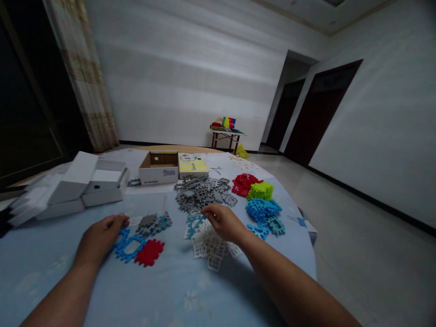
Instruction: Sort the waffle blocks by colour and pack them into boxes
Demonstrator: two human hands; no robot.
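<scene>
My left hand (pixel 102 236) rests by the left group of pieces, fingers curled together; what they hold, if anything, is hidden. Beside it lie blue toothed frame pieces (pixel 133 248), a red toothed plate (pixel 150 252), grey toothed pieces (pixel 148 225) and a white window-like piece (pixel 135 221). Over a heap of white window-like lattice pieces (pixel 214 262) is my right hand (pixel 223 220), its thumb and fingers pinched; I cannot make out anything between them. A teal toothed piece (pixel 193 223) lies just left of the right fingertips.
Behind the hands lies a grey pile of toothed pieces (pixel 200 193). Red (pixel 243 184), lime (pixel 260 190) and blue (pixel 262 210) piles stand right. An open box (pixel 158 176), a yellow box lid (pixel 193 165) and white boxes (pixel 102 195) stand farther back on the blue tablecloth (pixel 153 295).
</scene>
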